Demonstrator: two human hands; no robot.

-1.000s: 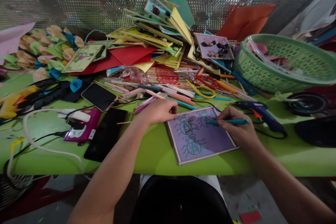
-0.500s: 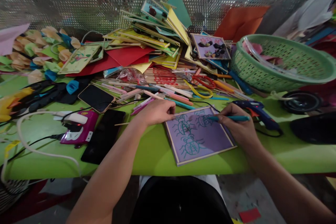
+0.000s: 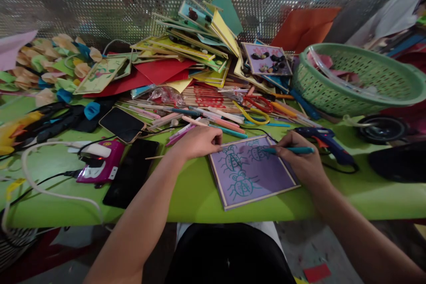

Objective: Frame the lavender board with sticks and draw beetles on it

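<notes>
A purple card framed with thin wooden sticks lies on the green tabletop in front of me. Three teal bug drawings show on it. My right hand pinches a teal felt-tip pen, its tip at the upper-right bug. My left hand is closed at the card's upper-left corner, thumb and curled fingers touching the frame there. Several felt-tip pens lie loose just beyond the card.
A hot glue gun lies right of my right hand, below a green basket. Scissors and piled framed cards are behind. Phones and a magenta power strip with cables sit left.
The teal pen has shifted very slightly left in my right hand, with its tip still at the upper-right bug. My left hand and the card stay in place.
</notes>
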